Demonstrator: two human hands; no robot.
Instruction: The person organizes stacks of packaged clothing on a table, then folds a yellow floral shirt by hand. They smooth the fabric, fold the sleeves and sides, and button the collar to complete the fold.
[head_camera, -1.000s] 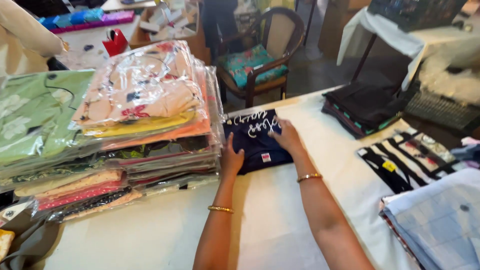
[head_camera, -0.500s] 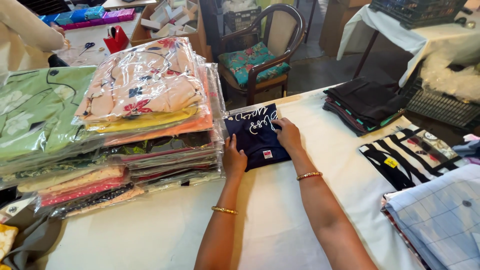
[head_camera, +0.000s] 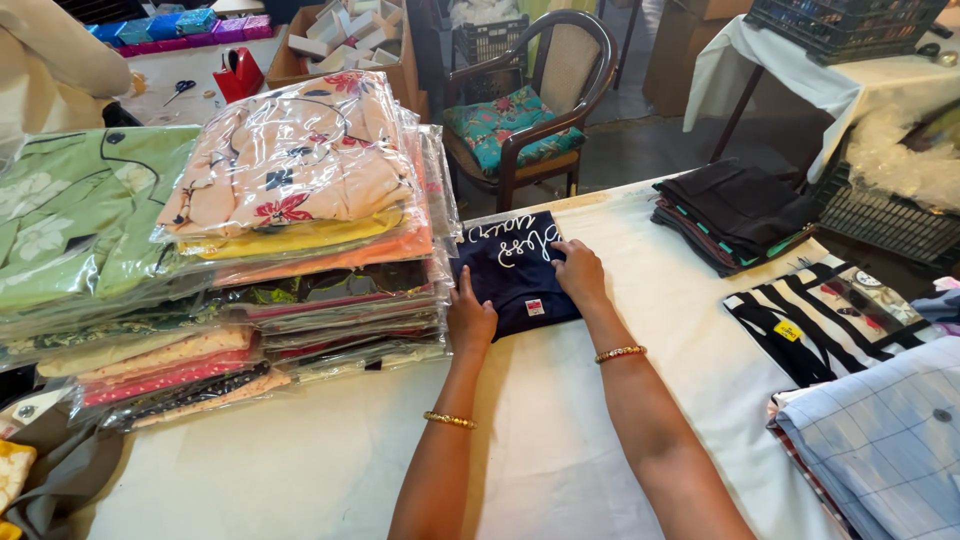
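White table (head_camera: 560, 440), wooden chair (head_camera: 530, 110), perhaps a shop

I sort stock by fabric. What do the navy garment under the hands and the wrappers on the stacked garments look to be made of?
Navy folded garment: looks like soft matte knit cloth, probably cotton; it lies flat without shine, with white lettering on it. Wrappers on the stack: clear glossy plastic film, judging by glare streaks and crinkled edges. The left hand and right hand press on the garment.

A wooden armchair (head_camera: 540, 90) with a floral cushion (head_camera: 500, 120) stands on dark floor (head_camera: 650, 150).
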